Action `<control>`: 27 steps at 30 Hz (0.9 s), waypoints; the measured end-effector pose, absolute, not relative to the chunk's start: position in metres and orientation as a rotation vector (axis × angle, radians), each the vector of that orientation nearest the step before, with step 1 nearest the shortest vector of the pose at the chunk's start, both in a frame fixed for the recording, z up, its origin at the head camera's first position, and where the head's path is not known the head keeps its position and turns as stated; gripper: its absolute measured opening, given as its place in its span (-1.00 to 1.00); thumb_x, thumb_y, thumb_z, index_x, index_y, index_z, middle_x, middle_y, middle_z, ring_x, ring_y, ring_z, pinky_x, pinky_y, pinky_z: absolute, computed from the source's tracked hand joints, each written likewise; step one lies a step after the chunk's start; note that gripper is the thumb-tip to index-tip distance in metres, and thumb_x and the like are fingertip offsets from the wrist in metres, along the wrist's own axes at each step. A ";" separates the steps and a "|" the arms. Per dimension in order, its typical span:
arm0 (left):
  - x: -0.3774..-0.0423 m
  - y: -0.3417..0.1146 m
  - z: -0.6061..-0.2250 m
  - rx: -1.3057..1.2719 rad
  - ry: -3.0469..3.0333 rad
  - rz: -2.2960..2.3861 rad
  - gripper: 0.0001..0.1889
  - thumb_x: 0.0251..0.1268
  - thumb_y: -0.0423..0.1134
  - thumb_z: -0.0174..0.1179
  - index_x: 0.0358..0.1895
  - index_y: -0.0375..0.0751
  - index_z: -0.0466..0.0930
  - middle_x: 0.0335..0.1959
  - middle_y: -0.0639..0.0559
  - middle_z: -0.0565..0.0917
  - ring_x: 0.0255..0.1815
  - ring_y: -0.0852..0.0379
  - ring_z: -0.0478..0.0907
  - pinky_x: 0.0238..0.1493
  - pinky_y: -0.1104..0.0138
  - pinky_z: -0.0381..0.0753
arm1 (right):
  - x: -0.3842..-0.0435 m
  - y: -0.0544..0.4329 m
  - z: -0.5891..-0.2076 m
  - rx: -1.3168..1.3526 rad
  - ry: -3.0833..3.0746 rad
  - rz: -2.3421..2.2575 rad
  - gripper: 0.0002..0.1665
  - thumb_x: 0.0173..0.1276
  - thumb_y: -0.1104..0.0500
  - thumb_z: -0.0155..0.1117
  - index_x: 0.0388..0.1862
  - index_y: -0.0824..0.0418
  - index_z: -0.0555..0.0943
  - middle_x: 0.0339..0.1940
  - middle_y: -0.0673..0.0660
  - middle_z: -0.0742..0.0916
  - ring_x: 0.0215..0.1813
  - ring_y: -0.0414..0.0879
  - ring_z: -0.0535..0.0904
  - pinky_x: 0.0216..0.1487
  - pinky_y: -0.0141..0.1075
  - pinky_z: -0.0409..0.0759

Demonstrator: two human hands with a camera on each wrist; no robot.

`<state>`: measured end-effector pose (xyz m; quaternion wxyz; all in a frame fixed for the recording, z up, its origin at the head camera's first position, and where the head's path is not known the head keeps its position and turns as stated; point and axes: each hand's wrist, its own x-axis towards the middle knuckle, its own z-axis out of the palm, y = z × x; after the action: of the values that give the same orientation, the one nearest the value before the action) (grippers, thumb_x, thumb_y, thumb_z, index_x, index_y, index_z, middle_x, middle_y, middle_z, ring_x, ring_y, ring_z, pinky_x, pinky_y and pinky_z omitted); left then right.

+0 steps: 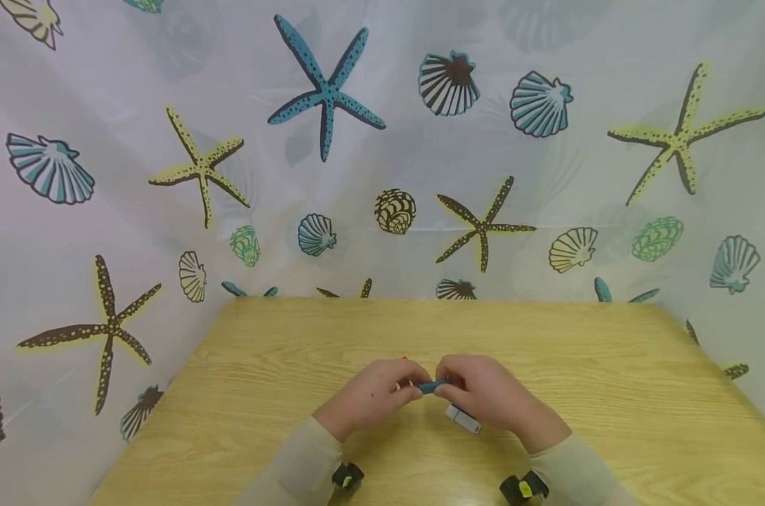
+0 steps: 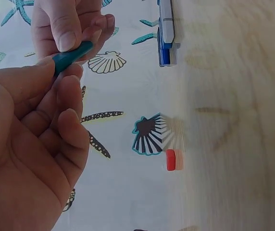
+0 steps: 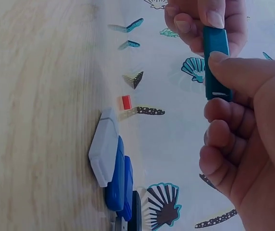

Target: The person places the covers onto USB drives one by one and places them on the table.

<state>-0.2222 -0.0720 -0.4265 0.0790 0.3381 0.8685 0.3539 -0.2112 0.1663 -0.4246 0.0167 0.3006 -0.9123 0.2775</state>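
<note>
Both hands meet over the table around a slim teal USB stick point(image 1: 431, 386). My left hand point(image 1: 378, 393) pinches one end of it between thumb and fingers. At the other end, my right hand point(image 1: 483, 390) grips it, the thumb lying along its flat face in the right wrist view, where the teal stick point(image 3: 218, 65) points up and down. A white USB stick point(image 1: 463, 419) lies on the table just below the right hand. Beside it, in the right wrist view, lie blue sticks point(image 3: 114, 185) and darker ones, partly cut off by the frame.
A small red piece point(image 2: 170, 160) lies on the wooden table point(image 1: 262, 422) beyond the hands; in the head view the left hand mostly hides it. A curtain point(image 1: 382, 267) printed with shells and starfish stands along the table's back and sides.
</note>
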 end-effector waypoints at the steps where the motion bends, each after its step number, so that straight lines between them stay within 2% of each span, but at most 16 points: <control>1: -0.222 -0.072 -0.426 1.012 2.601 1.061 -0.85 0.54 -0.17 0.15 0.03 0.07 0.67 -0.19 0.36 0.63 -0.25 0.34 0.53 -0.27 0.36 0.56 | -0.211 0.166 -0.424 0.940 -2.831 0.861 -0.88 0.47 0.04 0.33 -0.27 -0.14 0.55 -0.53 -0.21 0.52 -0.49 -0.29 0.41 -0.42 -0.33 0.45; 9: -0.223 -0.069 -0.431 1.001 2.601 1.058 -0.88 0.47 -0.15 0.24 -0.03 0.06 0.69 -0.22 0.38 0.65 -0.22 0.39 0.56 -0.16 0.40 0.58 | -0.205 0.156 -0.424 1.069 -2.784 0.935 -0.86 0.49 -0.01 0.28 -0.31 -0.12 0.55 -0.50 -0.25 0.55 -0.48 -0.32 0.41 -0.42 -0.34 0.46; 12: -0.223 -0.071 -0.431 1.001 2.603 1.069 -0.89 0.48 -0.13 0.24 -0.04 0.09 0.70 -0.25 0.38 0.65 -0.28 0.35 0.55 -0.20 0.39 0.58 | -0.206 0.156 -0.427 1.043 -2.788 0.939 -0.90 0.50 0.00 0.27 -0.27 -0.16 0.56 -0.49 -0.26 0.57 -0.48 -0.32 0.43 -0.40 -0.34 0.48; 16: -0.225 -0.077 -0.429 1.034 2.578 1.093 -0.83 0.52 -0.09 0.18 0.03 0.11 0.70 -0.26 0.26 0.69 -0.38 0.29 0.51 -0.31 0.39 0.54 | -0.209 0.161 -0.429 1.013 -2.786 0.993 -0.92 0.53 -0.03 0.23 -0.24 -0.17 0.56 -0.46 -0.24 0.58 -0.45 -0.30 0.45 -0.37 -0.32 0.50; 20: -0.226 -0.081 -0.426 1.090 2.505 1.125 -0.75 0.60 -0.15 0.07 0.16 0.07 0.68 -0.25 0.12 0.73 -0.38 0.22 0.60 -0.29 0.40 0.58 | -0.211 0.166 -0.428 1.008 -2.769 1.048 -0.93 0.54 -0.03 0.21 -0.22 -0.16 0.57 -0.44 -0.22 0.60 -0.44 -0.27 0.47 -0.35 -0.30 0.52; 23: -0.227 -0.082 -0.424 1.118 2.456 1.146 -0.72 0.62 -0.20 0.03 0.20 0.05 0.67 -0.24 0.10 0.75 -0.32 0.17 0.69 -0.22 0.40 0.63 | -0.213 0.168 -0.427 1.030 -2.757 1.066 -0.94 0.54 -0.01 0.23 -0.21 -0.17 0.57 -0.43 -0.22 0.60 -0.43 -0.26 0.48 -0.34 -0.29 0.53; 27: -0.227 -0.082 -0.423 1.134 2.418 1.150 -0.71 0.61 -0.24 0.05 0.20 0.02 0.67 -0.23 0.14 0.75 -0.32 0.13 0.69 -0.20 0.40 0.63 | -0.215 0.168 -0.426 1.082 -2.737 1.053 -0.95 0.52 0.01 0.25 -0.21 -0.15 0.58 -0.40 -0.22 0.60 -0.42 -0.27 0.48 -0.33 -0.30 0.53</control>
<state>-0.2268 -0.0824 -0.4229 0.1166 0.3873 0.8259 0.3927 -0.2146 0.1685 -0.4257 0.0080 0.3462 -0.8756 0.3368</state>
